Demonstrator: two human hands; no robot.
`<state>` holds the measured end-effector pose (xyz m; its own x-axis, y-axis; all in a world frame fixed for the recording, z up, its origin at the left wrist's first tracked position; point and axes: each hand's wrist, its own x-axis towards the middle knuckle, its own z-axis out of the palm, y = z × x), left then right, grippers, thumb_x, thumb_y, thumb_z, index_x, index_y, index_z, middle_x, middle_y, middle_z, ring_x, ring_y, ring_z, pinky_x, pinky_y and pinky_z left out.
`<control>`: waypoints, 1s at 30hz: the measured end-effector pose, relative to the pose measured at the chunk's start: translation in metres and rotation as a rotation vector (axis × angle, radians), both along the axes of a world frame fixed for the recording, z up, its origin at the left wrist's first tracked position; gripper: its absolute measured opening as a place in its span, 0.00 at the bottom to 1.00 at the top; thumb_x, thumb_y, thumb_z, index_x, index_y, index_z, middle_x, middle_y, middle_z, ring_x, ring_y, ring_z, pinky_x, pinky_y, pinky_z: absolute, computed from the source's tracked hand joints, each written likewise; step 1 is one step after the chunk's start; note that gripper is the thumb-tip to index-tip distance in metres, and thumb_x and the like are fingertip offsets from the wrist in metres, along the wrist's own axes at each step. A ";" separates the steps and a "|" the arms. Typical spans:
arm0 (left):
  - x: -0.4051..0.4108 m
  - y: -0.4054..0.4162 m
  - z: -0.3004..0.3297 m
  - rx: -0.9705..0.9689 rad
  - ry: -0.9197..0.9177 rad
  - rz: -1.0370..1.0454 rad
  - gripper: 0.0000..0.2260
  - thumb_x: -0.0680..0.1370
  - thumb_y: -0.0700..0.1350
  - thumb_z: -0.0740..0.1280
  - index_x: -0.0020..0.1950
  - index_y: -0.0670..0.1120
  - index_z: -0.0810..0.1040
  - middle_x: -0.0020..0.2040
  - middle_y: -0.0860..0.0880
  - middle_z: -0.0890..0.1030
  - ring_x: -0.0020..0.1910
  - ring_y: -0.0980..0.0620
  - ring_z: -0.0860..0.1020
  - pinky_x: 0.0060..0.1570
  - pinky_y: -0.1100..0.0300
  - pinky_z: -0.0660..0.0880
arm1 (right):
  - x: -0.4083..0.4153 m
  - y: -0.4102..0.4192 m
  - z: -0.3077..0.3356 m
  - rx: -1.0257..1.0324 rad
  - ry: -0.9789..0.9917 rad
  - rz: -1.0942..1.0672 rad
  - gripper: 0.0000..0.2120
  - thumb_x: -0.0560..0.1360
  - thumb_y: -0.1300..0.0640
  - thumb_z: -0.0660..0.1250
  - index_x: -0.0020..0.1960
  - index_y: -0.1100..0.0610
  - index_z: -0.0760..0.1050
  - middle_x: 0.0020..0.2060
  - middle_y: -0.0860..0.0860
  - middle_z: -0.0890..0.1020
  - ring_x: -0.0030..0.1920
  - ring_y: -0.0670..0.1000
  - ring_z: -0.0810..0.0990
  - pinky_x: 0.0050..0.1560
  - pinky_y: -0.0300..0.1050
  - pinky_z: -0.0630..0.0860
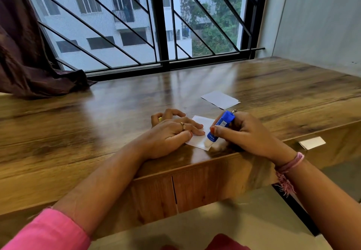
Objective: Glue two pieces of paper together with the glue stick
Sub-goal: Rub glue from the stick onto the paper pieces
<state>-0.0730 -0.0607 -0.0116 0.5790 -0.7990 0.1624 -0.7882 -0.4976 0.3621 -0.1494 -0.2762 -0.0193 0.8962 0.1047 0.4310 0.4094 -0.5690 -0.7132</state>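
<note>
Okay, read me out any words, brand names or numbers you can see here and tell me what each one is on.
No text here can be read.
Glue stick in the right hand: a pale label with print on the blue barrel, too small and blurred to read.
Paper under the left hand: blank.
Second paper farther back on the table: blank.

The glue stick (220, 128) is blue with a whitish tip. Both papers (201, 132) (220, 99) are white on the brown wood-grain tabletop (117, 116). The sleeve (48, 232) is pink, the curtain (21, 50) dark purple.
</note>
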 end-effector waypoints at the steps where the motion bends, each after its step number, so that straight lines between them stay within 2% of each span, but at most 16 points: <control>1: 0.000 0.000 0.000 -0.004 -0.001 -0.002 0.19 0.76 0.52 0.51 0.62 0.62 0.76 0.66 0.67 0.71 0.67 0.64 0.55 0.60 0.69 0.43 | -0.001 0.000 0.000 -0.009 -0.002 0.012 0.23 0.68 0.40 0.67 0.41 0.62 0.79 0.27 0.61 0.77 0.25 0.52 0.72 0.28 0.42 0.67; 4: 0.000 0.000 0.000 0.008 -0.011 0.003 0.19 0.76 0.52 0.51 0.61 0.64 0.75 0.65 0.67 0.70 0.67 0.64 0.55 0.59 0.70 0.42 | 0.002 -0.001 0.001 0.011 -0.021 -0.046 0.22 0.69 0.42 0.67 0.40 0.63 0.79 0.27 0.60 0.78 0.26 0.53 0.72 0.28 0.43 0.67; 7: 0.000 -0.001 0.000 0.009 0.006 0.012 0.19 0.76 0.53 0.51 0.61 0.64 0.75 0.64 0.68 0.70 0.67 0.63 0.56 0.61 0.62 0.45 | 0.003 -0.001 0.002 0.006 -0.031 -0.089 0.17 0.71 0.46 0.68 0.40 0.61 0.79 0.25 0.54 0.75 0.26 0.48 0.71 0.29 0.39 0.66; 9: 0.000 0.000 -0.001 -0.001 0.005 0.015 0.19 0.77 0.53 0.51 0.61 0.64 0.76 0.64 0.69 0.70 0.68 0.63 0.56 0.63 0.59 0.46 | 0.000 0.000 0.002 -0.009 -0.016 -0.022 0.14 0.71 0.45 0.68 0.41 0.57 0.80 0.27 0.59 0.78 0.27 0.52 0.73 0.30 0.43 0.68; 11: 0.000 0.000 -0.001 -0.008 0.008 0.019 0.19 0.76 0.53 0.51 0.61 0.63 0.76 0.63 0.70 0.70 0.68 0.64 0.56 0.64 0.57 0.46 | -0.002 0.001 0.001 -0.022 -0.012 0.013 0.16 0.71 0.43 0.67 0.41 0.58 0.80 0.30 0.62 0.80 0.29 0.58 0.76 0.32 0.49 0.71; 15: 0.001 0.000 -0.002 -0.001 0.036 0.017 0.19 0.76 0.53 0.51 0.60 0.66 0.75 0.61 0.73 0.69 0.68 0.63 0.56 0.69 0.47 0.50 | 0.004 -0.002 0.002 0.019 -0.034 -0.131 0.14 0.73 0.51 0.70 0.38 0.63 0.77 0.24 0.52 0.73 0.25 0.45 0.69 0.27 0.36 0.64; 17: 0.002 0.000 -0.002 -0.009 0.048 0.010 0.19 0.76 0.54 0.51 0.60 0.65 0.75 0.62 0.72 0.69 0.69 0.62 0.57 0.69 0.44 0.53 | 0.003 -0.002 0.002 -0.011 -0.027 -0.113 0.14 0.73 0.50 0.70 0.39 0.62 0.78 0.23 0.48 0.71 0.25 0.45 0.68 0.27 0.33 0.63; 20: 0.002 0.000 -0.001 -0.014 0.042 0.015 0.19 0.76 0.53 0.51 0.60 0.64 0.76 0.64 0.69 0.70 0.68 0.62 0.57 0.69 0.44 0.53 | 0.000 0.000 0.002 -0.036 -0.033 -0.070 0.15 0.71 0.47 0.67 0.39 0.60 0.79 0.24 0.49 0.71 0.25 0.45 0.69 0.28 0.33 0.64; 23: 0.002 -0.001 -0.001 -0.015 0.046 0.022 0.19 0.76 0.53 0.51 0.59 0.65 0.75 0.63 0.70 0.70 0.68 0.61 0.58 0.69 0.44 0.53 | 0.005 -0.003 0.001 0.007 -0.039 -0.172 0.15 0.73 0.49 0.70 0.38 0.62 0.77 0.23 0.48 0.71 0.24 0.44 0.68 0.27 0.32 0.64; 28: 0.002 0.000 -0.002 -0.015 0.049 0.018 0.20 0.76 0.52 0.50 0.61 0.63 0.76 0.64 0.68 0.70 0.69 0.61 0.58 0.69 0.49 0.51 | 0.003 -0.002 0.001 -0.030 -0.045 -0.114 0.14 0.71 0.46 0.68 0.41 0.58 0.79 0.26 0.55 0.74 0.26 0.45 0.70 0.28 0.34 0.65; 30: 0.002 -0.001 -0.002 -0.010 0.038 0.023 0.20 0.76 0.52 0.50 0.61 0.64 0.76 0.65 0.68 0.71 0.69 0.61 0.57 0.68 0.51 0.50 | 0.006 -0.004 0.001 -0.012 -0.041 -0.167 0.14 0.73 0.49 0.69 0.40 0.62 0.78 0.25 0.54 0.73 0.25 0.45 0.69 0.27 0.34 0.64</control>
<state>-0.0714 -0.0612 -0.0132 0.6034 -0.7836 0.1479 -0.7620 -0.5119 0.3967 -0.1430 -0.2798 -0.0186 0.8834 -0.0386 0.4670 0.3370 -0.6401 -0.6905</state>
